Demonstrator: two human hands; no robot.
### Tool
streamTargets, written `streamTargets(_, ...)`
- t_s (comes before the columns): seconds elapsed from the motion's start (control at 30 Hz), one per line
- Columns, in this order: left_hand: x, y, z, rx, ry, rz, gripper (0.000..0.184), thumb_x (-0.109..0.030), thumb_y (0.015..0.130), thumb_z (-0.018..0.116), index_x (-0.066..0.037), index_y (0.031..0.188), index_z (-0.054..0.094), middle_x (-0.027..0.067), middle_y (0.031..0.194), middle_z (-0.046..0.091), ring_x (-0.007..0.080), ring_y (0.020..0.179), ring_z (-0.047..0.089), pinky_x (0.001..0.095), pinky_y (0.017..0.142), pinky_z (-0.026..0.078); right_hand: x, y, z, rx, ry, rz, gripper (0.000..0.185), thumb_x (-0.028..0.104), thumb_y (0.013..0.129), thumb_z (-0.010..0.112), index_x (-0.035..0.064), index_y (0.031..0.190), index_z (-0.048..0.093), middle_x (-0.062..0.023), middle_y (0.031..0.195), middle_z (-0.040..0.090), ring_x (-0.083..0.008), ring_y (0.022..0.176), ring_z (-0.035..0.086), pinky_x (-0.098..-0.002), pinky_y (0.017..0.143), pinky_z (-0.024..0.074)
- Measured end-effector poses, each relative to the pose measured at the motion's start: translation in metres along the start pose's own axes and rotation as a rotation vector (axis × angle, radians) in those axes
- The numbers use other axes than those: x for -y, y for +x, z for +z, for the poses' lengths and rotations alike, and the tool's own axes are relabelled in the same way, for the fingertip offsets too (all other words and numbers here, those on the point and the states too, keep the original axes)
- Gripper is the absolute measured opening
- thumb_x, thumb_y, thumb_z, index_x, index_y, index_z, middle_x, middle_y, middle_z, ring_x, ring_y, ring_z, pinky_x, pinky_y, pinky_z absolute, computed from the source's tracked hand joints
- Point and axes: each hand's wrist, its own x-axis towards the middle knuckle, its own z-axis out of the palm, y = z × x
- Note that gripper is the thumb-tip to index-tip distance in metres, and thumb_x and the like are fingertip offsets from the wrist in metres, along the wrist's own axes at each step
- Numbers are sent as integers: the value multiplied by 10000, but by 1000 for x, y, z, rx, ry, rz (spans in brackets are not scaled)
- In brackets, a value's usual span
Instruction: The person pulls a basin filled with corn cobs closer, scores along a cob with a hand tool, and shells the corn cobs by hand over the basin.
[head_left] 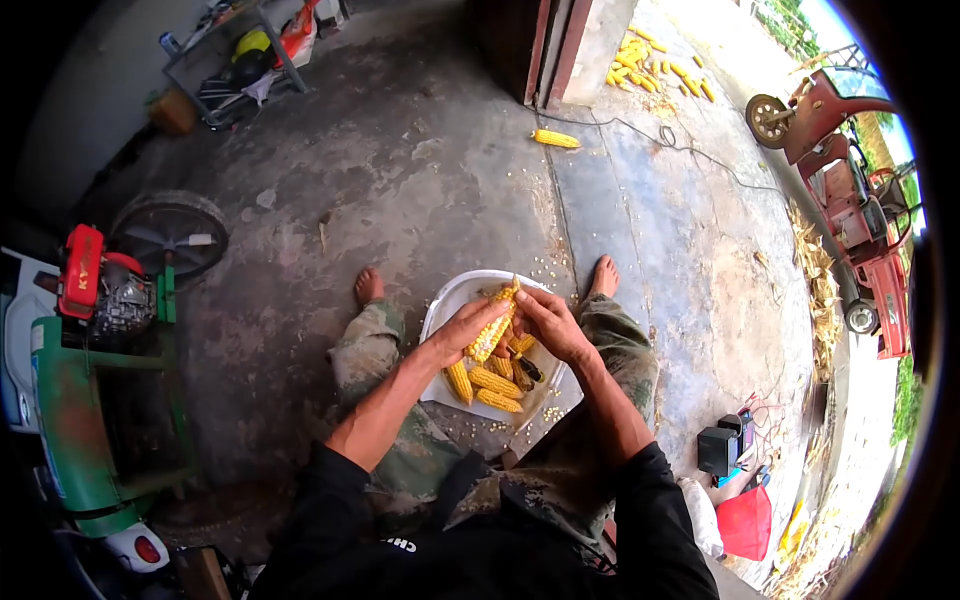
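Note:
An ear of corn (490,333) is held tilted over a white basin (437,312) between my knees; pale patches show where kernels are gone. My left hand (468,328) wraps around its lower side. At its upper end, the fingers of my right hand (547,322) are closed against the cob. Several more yellow ears (494,382) lie in the basin below my hands. Among them is a small dark object (531,369), its kind unclear. Part of the basin's contents is hidden by my hands.
Loose kernels (540,268) are scattered on the concrete floor. One corn ear (555,139) lies ahead, with a pile of ears (655,65) beyond the doorway. A green machine (70,430) with a red engine (82,270) stands left. A cable (690,150) crosses the floor; black boxes (718,450) sit right.

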Motion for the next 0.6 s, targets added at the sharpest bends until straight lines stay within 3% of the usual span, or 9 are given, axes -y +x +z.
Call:
streamTargets(0.3, 7, 25, 1, -48, 181, 136, 364, -394, 990, 506, -39, 1052, 560, 21, 798, 594, 84, 567, 571, 223, 467, 468, 4, 2, -16, -74, 15, 31, 366, 230, 990, 549, -30, 1248, 549, -15, 824, 590, -95, 721, 563, -234, 666, 467)
streamTargets(0.43, 11, 28, 2, -14, 215, 190, 326, -356, 977, 553, -48, 1082, 543, 7, 793, 578, 78, 569, 566, 218, 483, 468, -5, 6, -22, -73, 39, 1, 317, 140, 958, 521, -34, 1219, 565, -21, 787, 582, -97, 671, 549, -238, 620, 450)
streamTargets(0.53, 17, 31, 4, -65, 305, 177, 304, -293, 956, 610, -40, 1112, 547, 8, 835, 591, 68, 625, 574, 215, 517, 471, -4, 7, -17, -118, 13, 4, 336, 101, 932, 473, -38, 1225, 563, -23, 792, 583, -96, 659, 537, -239, 602, 440)
streamTargets(0.6, 26, 39, 5, -162, 353, 274, 343, -262, 932, 651, -26, 1155, 542, 10, 877, 608, 60, 668, 579, 211, 539, 471, -5, 8, -14, -160, -6, 16, 354, 87, 919, 444, -41, 1227, 561, -24, 796, 584, -97, 652, 531, -242, 593, 436)
